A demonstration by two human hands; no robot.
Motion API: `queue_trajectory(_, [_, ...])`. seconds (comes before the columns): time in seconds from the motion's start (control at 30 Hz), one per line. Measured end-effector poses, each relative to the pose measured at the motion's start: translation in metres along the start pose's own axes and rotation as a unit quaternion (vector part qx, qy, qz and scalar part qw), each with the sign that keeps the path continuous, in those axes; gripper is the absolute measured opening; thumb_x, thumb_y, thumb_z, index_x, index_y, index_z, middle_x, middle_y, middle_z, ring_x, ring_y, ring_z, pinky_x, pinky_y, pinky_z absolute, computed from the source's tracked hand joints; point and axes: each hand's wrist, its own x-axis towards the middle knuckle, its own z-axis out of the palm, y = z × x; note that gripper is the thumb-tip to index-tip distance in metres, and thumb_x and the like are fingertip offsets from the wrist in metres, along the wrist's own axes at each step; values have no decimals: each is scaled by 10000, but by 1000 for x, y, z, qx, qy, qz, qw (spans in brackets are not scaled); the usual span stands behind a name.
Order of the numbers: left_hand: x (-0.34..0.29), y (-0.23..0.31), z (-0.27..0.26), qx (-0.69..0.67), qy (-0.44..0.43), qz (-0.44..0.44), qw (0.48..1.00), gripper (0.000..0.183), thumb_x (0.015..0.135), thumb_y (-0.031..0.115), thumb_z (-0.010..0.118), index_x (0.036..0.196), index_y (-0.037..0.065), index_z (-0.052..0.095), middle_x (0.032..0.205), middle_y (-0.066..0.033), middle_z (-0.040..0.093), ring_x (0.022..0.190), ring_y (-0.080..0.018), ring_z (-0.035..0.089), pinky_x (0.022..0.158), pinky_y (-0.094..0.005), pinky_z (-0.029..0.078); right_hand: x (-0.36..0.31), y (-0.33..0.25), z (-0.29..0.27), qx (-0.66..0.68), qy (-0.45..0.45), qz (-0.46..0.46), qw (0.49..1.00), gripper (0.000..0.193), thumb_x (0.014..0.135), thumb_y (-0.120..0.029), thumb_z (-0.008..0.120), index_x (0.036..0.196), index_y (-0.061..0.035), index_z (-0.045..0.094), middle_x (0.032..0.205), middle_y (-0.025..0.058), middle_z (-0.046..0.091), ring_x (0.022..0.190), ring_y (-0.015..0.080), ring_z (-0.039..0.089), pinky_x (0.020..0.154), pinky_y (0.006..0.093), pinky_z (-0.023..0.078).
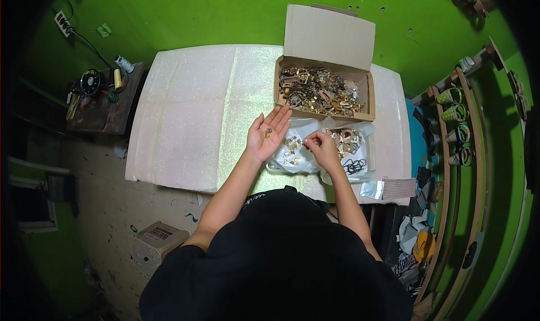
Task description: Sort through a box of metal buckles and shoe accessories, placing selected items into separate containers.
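On its upturned palm, fingers stretched out, my left hand (268, 135) holds a few small gold-coloured metal pieces (268, 133). My right hand (322, 147) is pinched closed over the right part of a white plastic tray (275, 164); anything between its fingertips is too small to make out. Loose gold-coloured fittings (292, 145) are scattered in that tray. Beyond both hands stands an open cardboard box (368, 99) full of mixed metal buckles and fittings (320, 90). A second plastic tray (369, 152), partly behind my right hand, contains buckles (350, 139) and black loops (355, 166).
A pale glittery sheet (180, 113) covers the table. Near its right front corner lie a small clear packet (372, 190) and a striped piece (399, 189). Thread spools (124, 64) stand on a side table at left. Sandals (453, 114) hang on a wooden rack at right.
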Motion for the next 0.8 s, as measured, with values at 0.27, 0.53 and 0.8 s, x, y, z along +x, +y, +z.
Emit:
queue_trajectory(0.27, [7,3,-4,-9,2,-25,1000,405,925,252,259,1155,-30,436,1283,-185,413,1224,-298,363,1012,-402,318,-1,-7,-6,-202,-71,-24,976,167,724,-150,647,777,6,626,674,118,610,621,246,590,612,322,458])
queue_trajectory(0.53, [5,-2,5,-36,-19,-26,999,451,911,305,309,1207,-20,408,1309,-179,379,1257,-302,308,1038,-420,269,-1,-36,-18,-180,9,-73,981,144,759,-131,597,847,-22,632,794,132,586,724,269,572,672,333,440])
queue_trajectory(0.8, [6,-21,18,5,-99,-56,994,588,902,399,262,1309,-24,279,1372,-162,293,1277,-252,275,1048,-380,215,4,-84,2,-181,42,-260,948,114,716,-60,621,828,-41,630,775,94,531,698,240,545,621,319,436])
